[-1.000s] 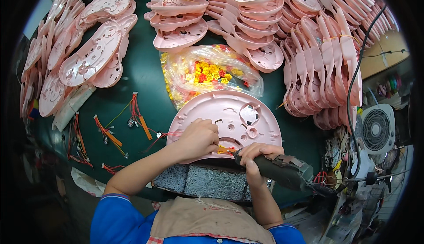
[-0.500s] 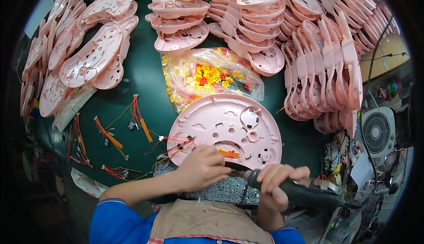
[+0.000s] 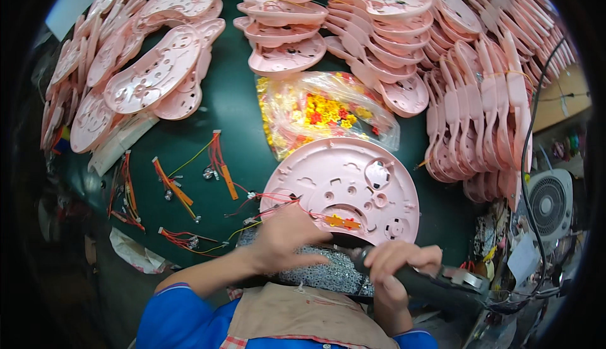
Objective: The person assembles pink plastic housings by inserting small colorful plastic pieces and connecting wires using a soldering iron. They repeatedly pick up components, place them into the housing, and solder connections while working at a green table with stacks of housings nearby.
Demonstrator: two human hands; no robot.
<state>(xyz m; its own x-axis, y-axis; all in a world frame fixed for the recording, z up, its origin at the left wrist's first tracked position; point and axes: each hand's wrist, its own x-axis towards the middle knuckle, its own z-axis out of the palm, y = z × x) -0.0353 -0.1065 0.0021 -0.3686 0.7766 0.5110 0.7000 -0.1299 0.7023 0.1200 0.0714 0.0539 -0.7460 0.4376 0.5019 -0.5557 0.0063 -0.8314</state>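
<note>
In front of me a pink plastic shell [image 3: 303, 166] lies with its moulded inner side up, a small orange strip with red and yellow star pieces [image 3: 343, 222] set near its lower edge. My right hand [image 3: 399, 265] is wrapped round a dark electric screwdriver [image 3: 435, 279], whose tip points left, just below the shell. My left hand [image 3: 289, 238], blurred, hovers over the shell's lower left edge beside that tip, thumb and fingers apart. Thin red wires [image 3: 278, 198] run across the shell near it. Beneath both hands is a tray of many small metal screws [image 3: 334, 272].
An open plastic bag of yellow and red star pieces [image 3: 328, 112] lies behind the shell. Stacked pink shells [image 3: 154, 71] crowd the far side and both flanks. Several wired strips [image 3: 173, 188] lie on the green table at left. A grey fan [image 3: 548, 204] stands at right.
The whole view has shifted, so things appear farther right. My left thumb and fingers, earlier close together near the screwdriver tip, have parted. The right hand keeps its grip.
</note>
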